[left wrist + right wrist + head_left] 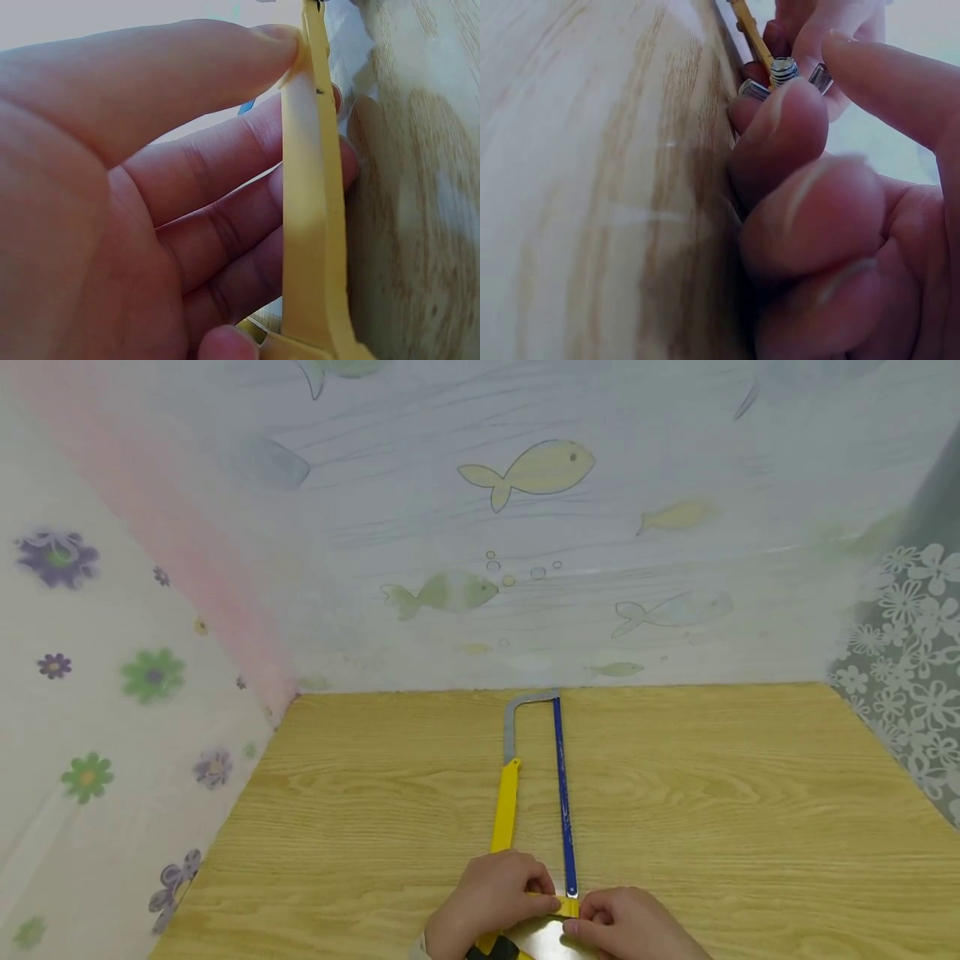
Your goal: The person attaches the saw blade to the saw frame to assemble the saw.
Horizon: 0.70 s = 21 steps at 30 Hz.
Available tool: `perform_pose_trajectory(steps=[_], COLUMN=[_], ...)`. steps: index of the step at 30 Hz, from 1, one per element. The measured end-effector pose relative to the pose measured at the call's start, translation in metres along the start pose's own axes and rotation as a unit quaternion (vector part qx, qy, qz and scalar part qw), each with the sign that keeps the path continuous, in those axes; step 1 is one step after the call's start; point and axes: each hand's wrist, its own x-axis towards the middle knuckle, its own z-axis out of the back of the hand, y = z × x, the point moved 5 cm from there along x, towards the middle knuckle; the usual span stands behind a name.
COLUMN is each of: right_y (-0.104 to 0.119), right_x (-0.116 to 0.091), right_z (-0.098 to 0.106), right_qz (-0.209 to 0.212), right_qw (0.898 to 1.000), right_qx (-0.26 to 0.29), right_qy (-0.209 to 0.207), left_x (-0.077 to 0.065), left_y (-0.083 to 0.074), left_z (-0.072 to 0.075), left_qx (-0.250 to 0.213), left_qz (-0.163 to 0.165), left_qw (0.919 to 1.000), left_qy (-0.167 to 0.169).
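Note:
A hacksaw lies on the wooden table, with a yellow frame (506, 806), a grey metal front bow (512, 727) and a blue blade (564, 793) running along its right side. My left hand (498, 889) grips the yellow frame near the blade's lower end, thumb on one side and fingers around the other. The left wrist view shows this yellow bar (307, 210) between thumb and fingers. At the blade's near end, my right hand (637, 922) pinches a metal wing nut (755, 90) between thumb and fingertip. A threaded bolt end (784, 69) pokes out through the nut.
The wood-grain table (360, 810) meets a wall (420, 652) painted with fish, and the saw's tip reaches close to it. A flower-painted wall (112, 718) stands at the left. On the right hangs a grey curtain (907, 677) with white flowers.

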Motion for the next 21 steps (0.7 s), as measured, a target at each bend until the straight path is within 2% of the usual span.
perform_pose_trajectory(steps=[21], right_y=[-0.0021], right_x=[-0.0013], right_z=[0.0024], right_qz=[0.061], right_qw=[0.998], right_qx=[0.028], right_qy=[0.017], left_x=[-0.0012], left_y=[-0.0014], left_z=[0.0008], left_qx=[-0.001], left_qz=[-0.001], left_qw=[1.0000], left_qy=[0.001])
